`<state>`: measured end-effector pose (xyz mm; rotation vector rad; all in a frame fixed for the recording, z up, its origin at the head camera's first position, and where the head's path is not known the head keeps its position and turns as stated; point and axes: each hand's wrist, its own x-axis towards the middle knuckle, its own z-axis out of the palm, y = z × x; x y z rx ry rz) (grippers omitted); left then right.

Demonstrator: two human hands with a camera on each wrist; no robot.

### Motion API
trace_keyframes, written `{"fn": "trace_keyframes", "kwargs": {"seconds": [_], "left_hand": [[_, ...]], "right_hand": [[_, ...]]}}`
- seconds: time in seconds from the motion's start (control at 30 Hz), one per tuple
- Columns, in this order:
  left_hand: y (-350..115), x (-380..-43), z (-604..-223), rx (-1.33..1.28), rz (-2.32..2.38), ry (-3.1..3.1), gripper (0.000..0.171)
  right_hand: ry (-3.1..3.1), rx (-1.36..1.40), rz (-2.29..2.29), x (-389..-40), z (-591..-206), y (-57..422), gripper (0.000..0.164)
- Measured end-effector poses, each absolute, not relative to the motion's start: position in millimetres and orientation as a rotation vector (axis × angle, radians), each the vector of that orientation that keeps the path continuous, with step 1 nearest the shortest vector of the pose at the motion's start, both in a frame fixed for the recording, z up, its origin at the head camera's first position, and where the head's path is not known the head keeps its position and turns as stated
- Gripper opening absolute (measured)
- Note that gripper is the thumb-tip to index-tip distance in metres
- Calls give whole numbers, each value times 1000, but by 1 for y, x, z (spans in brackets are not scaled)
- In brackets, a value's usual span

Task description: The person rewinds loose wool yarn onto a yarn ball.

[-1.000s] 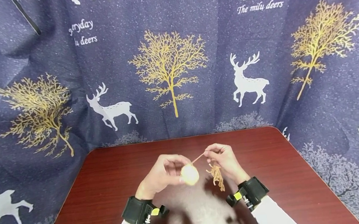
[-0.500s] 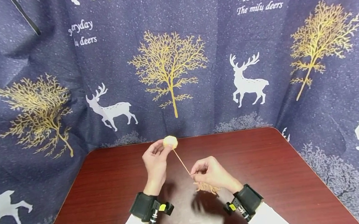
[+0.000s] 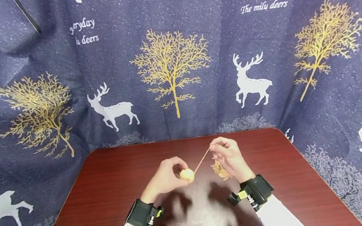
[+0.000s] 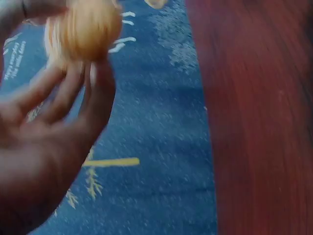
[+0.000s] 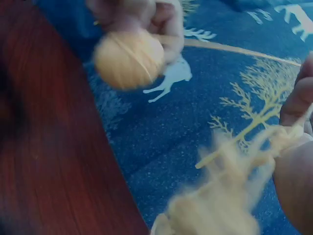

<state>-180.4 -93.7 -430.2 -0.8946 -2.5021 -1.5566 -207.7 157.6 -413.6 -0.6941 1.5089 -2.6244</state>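
My left hand (image 3: 165,175) pinches a small ball of pale orange yarn (image 3: 187,175) between thumb and fingers, above the table. In the left wrist view the yarn ball (image 4: 85,32) shows strands wound side by side, slightly blurred. A taut strand (image 3: 202,160) slants up from the ball to the fingertips of my right hand (image 3: 231,156), which pinch it. Beneath those fingers hangs a loose tangle of the same yarn (image 3: 220,170). The right wrist view shows this tangle (image 5: 215,200) blurred, with the wound ball (image 5: 129,59) across from it.
A reddish-brown wooden table (image 3: 116,173) with rounded far corners lies under both hands. Behind it and at the sides hangs a dark blue curtain (image 3: 194,122) printed with deer and golden trees. Black camera straps (image 3: 258,190) circle both wrists.
The left hand raised the ball up and away, then brought it back down nearer. The right hand dipped, then rose to the far right, turning the strand's slant around.
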Motion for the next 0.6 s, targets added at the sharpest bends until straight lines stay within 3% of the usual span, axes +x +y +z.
{"fn": "trace_keyframes", "kwargs": {"seconds": [0.17,0.33,0.47,0.6], "left_hand": [[-86,-173,-419,-1352,-1800,-2354,32],[-79,-171,-408,-1517,-2147,-1953,29],[-75,-173,-401,-1347,-2333,-1600,29],[-71,-177,-397,-916,-2436,-1362,29]], "right_hand": [[1453,-531,-2692,-220,-418,157,27],[1567,-406,-2626,-225,-434,149,21],[1858,-390,-2419,-221,-449,141,6],[2151,-550,-2175,-214,-458,134,7]]}}
